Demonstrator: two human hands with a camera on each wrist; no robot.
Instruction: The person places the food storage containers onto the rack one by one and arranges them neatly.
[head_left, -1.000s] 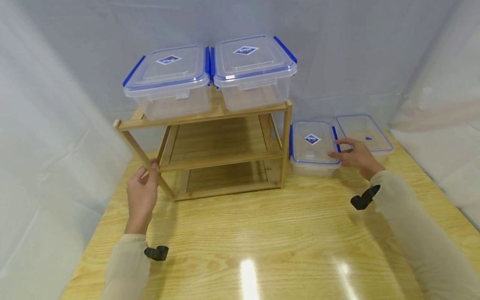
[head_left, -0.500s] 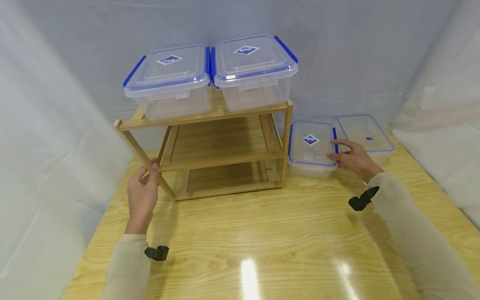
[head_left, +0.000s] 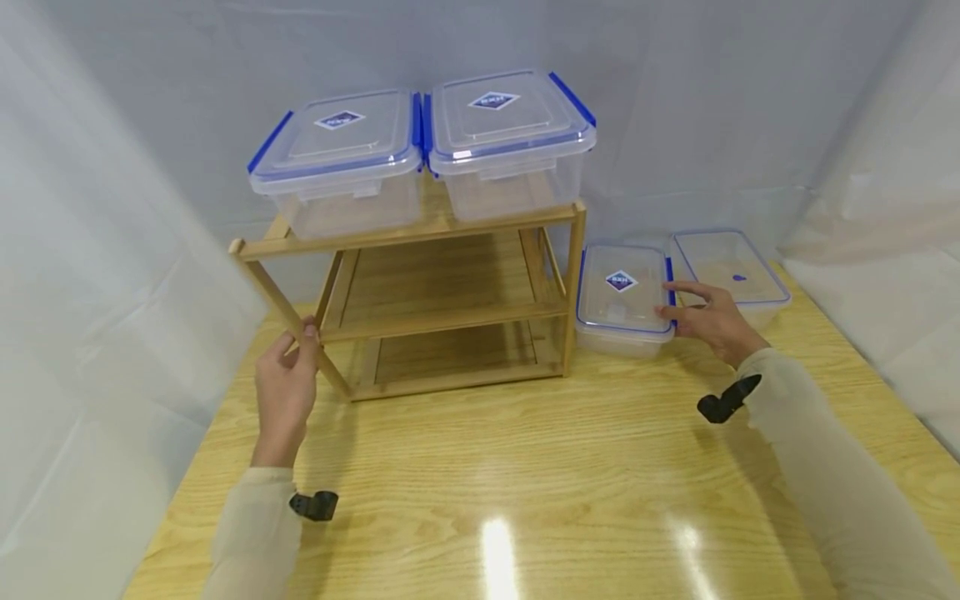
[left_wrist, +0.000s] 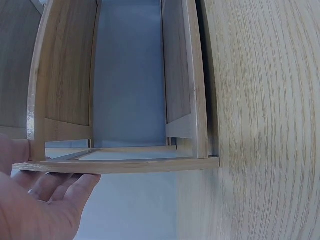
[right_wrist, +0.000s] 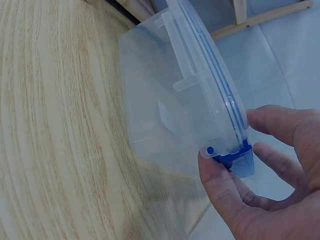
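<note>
Bright, tabletop [head_left: 525, 500] glare, fisheye edges

Dark blue diamond label [head_left: 337, 120] on lid of left box atop wooden rack [head_left: 420, 229]: white lettering, too small to read. Same diamond label [head_left: 492, 101] on lid of right box atop rack: lettering blurred, unreadable. Third diamond label [head_left: 621, 280] on lid of flat box just right of rack: unreadable too. Small blue mark [head_left: 738, 277] on far-right box lid, no text discernible.
</note>
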